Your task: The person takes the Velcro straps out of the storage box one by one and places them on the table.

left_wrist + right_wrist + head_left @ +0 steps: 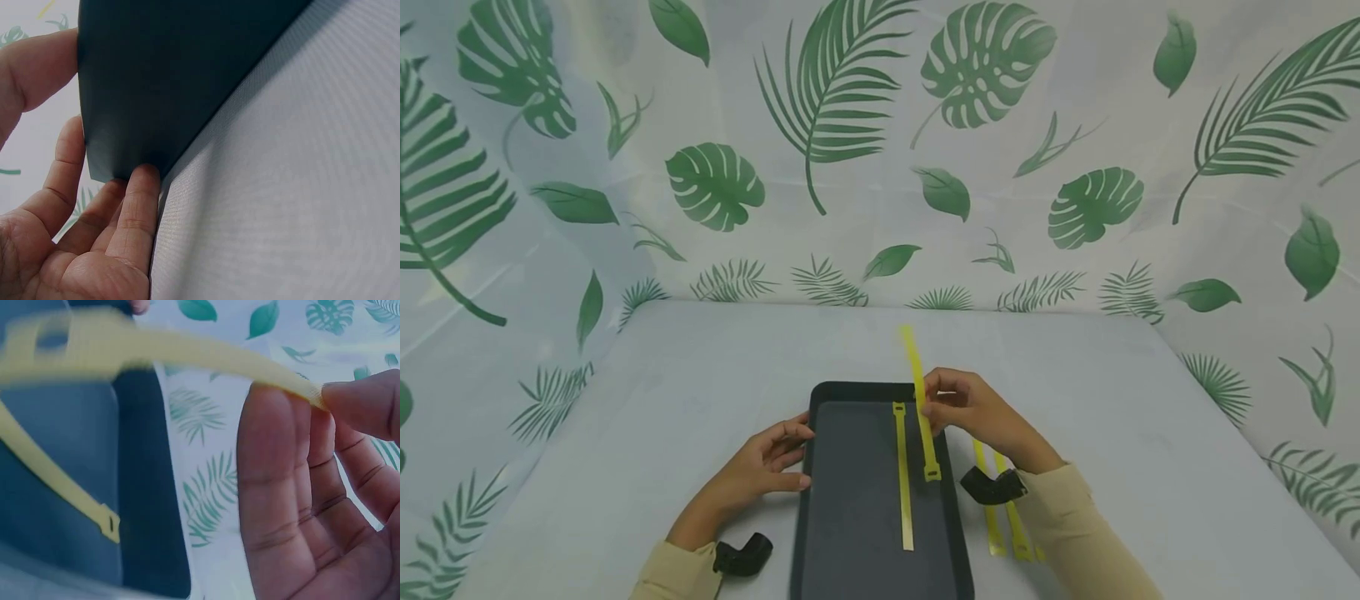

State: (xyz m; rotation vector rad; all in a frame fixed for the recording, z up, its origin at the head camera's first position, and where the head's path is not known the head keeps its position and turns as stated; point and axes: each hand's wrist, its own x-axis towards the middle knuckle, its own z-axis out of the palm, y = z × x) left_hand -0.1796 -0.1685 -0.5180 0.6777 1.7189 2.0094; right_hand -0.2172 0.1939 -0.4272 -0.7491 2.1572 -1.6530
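A dark grey rectangular tray [850,508] lies on the white table. My left hand [748,475] rests against its left side, fingertips and thumb touching the outer wall [162,81]. Between thumb and fingers, my right hand [981,408] pinches a yellow cable tie [928,446] above the tray's right edge, its slotted head [53,340] hanging lower, toward me. Inside the tray a second yellow cable tie [904,492] lies lengthwise and flat, slotted end at the far side.
Several more yellow cable ties [992,525] lie on the table right of the tray, partly covered by my right forearm and the black wrist camera [992,485]. Another black wrist camera [743,555] sits at my left cuff. A leaf-printed curtain [850,233] stands behind the table.
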